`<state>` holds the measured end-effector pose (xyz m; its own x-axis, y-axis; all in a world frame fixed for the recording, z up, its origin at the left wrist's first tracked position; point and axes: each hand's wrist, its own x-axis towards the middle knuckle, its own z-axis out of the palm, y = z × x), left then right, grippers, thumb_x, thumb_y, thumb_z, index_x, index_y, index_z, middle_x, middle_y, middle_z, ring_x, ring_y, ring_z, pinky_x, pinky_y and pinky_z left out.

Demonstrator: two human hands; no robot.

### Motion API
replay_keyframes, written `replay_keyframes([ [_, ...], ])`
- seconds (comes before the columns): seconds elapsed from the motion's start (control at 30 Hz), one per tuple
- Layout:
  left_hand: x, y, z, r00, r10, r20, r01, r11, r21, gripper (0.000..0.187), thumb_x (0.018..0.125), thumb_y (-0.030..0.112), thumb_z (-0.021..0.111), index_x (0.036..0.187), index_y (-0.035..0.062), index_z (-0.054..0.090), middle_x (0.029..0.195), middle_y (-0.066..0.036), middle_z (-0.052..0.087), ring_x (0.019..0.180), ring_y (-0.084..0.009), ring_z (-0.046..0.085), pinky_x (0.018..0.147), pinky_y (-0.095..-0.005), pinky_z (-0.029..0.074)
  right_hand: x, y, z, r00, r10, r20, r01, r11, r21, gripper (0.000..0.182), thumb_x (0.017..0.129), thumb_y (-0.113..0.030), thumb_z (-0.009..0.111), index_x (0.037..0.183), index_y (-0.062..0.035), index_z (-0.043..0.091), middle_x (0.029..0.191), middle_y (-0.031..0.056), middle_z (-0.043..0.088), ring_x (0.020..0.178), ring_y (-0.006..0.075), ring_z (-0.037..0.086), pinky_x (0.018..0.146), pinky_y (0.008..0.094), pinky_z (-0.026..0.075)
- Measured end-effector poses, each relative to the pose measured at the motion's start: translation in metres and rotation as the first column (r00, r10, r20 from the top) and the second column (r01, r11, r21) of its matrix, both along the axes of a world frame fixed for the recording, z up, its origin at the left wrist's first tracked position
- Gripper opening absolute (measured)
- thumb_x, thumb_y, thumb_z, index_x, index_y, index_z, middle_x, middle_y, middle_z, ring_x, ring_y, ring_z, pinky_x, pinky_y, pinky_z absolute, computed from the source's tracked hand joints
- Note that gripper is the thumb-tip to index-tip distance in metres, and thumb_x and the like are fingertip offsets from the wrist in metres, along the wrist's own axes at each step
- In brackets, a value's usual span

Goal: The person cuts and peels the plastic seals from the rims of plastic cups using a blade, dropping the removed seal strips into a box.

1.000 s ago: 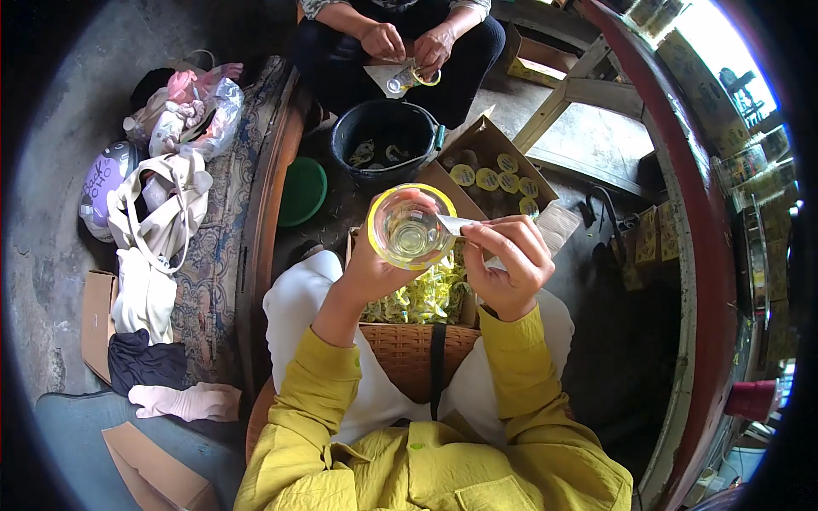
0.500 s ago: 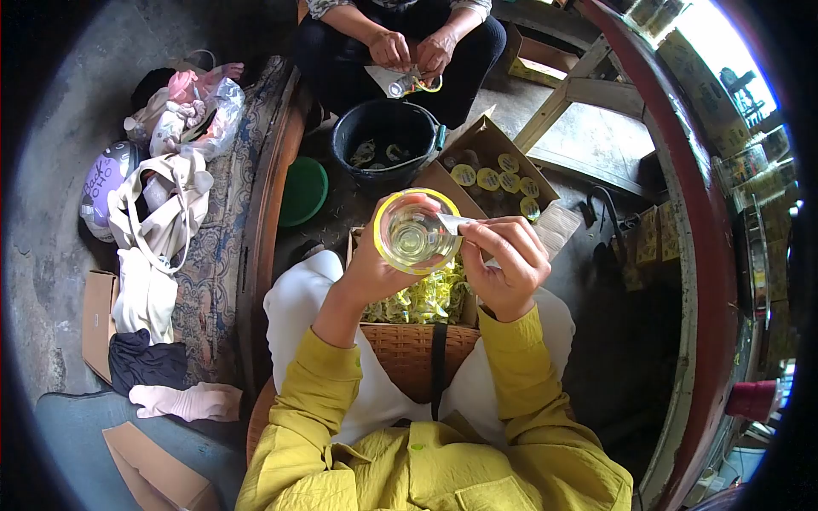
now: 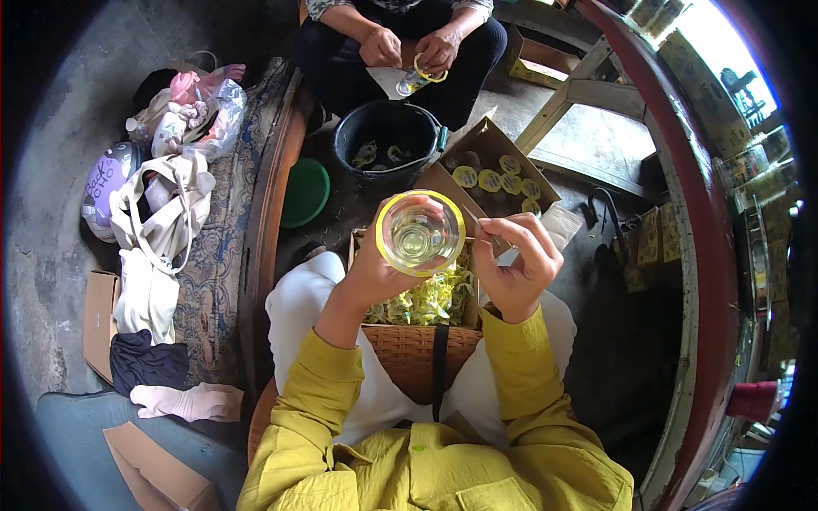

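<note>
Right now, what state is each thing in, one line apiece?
left hand: closed around the glass jar, holding it up.
glass jar: open, mouth facing the camera, yellow band on its rim.
right hand: pinching a thin strip beside the jar's rim.
black bucket: upright, open, a few scraps inside.
cardboard box: flaps open, yellow lids showing.
green lid: lying flat.
</note>
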<state>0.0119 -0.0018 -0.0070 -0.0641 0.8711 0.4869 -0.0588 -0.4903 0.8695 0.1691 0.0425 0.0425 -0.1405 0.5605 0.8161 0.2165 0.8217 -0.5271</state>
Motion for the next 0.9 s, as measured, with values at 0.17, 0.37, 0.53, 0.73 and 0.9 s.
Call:
replay_keyframes([
  [0.17, -0.0006, -0.0004, 0.0031, 1.000, 0.012, 0.001, -0.012, 1.000, 0.029, 0.068, 0.062, 0.004, 0.076, 0.118, 0.0043, 0.039, 0.109, -0.008, 0.051, 0.103, -0.0169, 0.052, 0.090, -0.0313, 0.043, 0.0014, 0.0020, 0.0009, 0.998, 0.028, 0.059, -0.031, 0.999, 0.044, 0.021, 0.055, 0.006, 0.064, 0.073, -0.0031, 0.065, 0.064, 0.0064, 0.059, 0.055, 0.0168, 0.056, 0.050, 0.0240, 0.044],
  [0.37, -0.0017, 0.0003, 0.0009, 1.000, -0.013, 0.022, 0.013, 1.000, 0.012, 0.068, 0.061, 0.004, 0.077, 0.118, 0.0045, 0.039, 0.110, -0.008, 0.051, 0.104, -0.0174, 0.051, 0.090, -0.0314, 0.042, -0.0005, 0.0016, 0.0021, 0.992, -0.004, 0.123, -0.013, 0.990, 0.139, 0.022, 0.055, 0.007, 0.065, 0.073, -0.0049, 0.065, 0.064, 0.0053, 0.059, 0.056, 0.0175, 0.056, 0.050, 0.0247, 0.045],
  [0.53, -0.0016, 0.0007, 0.0010, 1.000, -0.023, 0.018, 0.022, 1.000, 0.016, 0.067, 0.061, 0.006, 0.077, 0.117, 0.0045, 0.040, 0.110, -0.008, 0.051, 0.105, -0.0179, 0.051, 0.091, -0.0312, 0.042, -0.0023, 0.0019, 0.0027, 0.987, -0.049, 0.154, 0.008, 0.966, 0.258, 0.023, 0.055, 0.007, 0.065, 0.074, -0.0058, 0.065, 0.066, 0.0045, 0.059, 0.057, 0.0179, 0.057, 0.051, 0.0260, 0.048],
  [0.73, -0.0013, -0.0021, 0.0009, 0.999, -0.025, -0.045, 0.024, 1.000, -0.013, 0.067, 0.062, 0.007, 0.077, 0.117, 0.0041, 0.040, 0.111, -0.008, 0.050, 0.105, -0.0175, 0.050, 0.091, -0.0302, 0.041, -0.0032, 0.0033, -0.0006, 0.984, -0.058, 0.167, 0.012, 0.964, 0.264, 0.023, 0.057, 0.007, 0.066, 0.075, -0.0059, 0.065, 0.067, 0.0046, 0.060, 0.058, 0.0178, 0.058, 0.052, 0.0257, 0.048],
  [0.9, 0.0019, -0.0054, 0.0078, 0.998, -0.039, -0.047, 0.036, 0.998, -0.057, 0.067, 0.061, 0.009, 0.078, 0.117, 0.0040, 0.041, 0.111, -0.007, 0.050, 0.104, -0.0169, 0.050, 0.090, -0.0298, 0.041, -0.0024, 0.0024, 0.0014, 0.987, -0.039, 0.156, 0.009, 0.982, 0.189, 0.022, 0.057, 0.008, 0.065, 0.076, -0.0053, 0.065, 0.067, 0.0052, 0.060, 0.058, 0.0185, 0.058, 0.052, 0.0259, 0.047],
])
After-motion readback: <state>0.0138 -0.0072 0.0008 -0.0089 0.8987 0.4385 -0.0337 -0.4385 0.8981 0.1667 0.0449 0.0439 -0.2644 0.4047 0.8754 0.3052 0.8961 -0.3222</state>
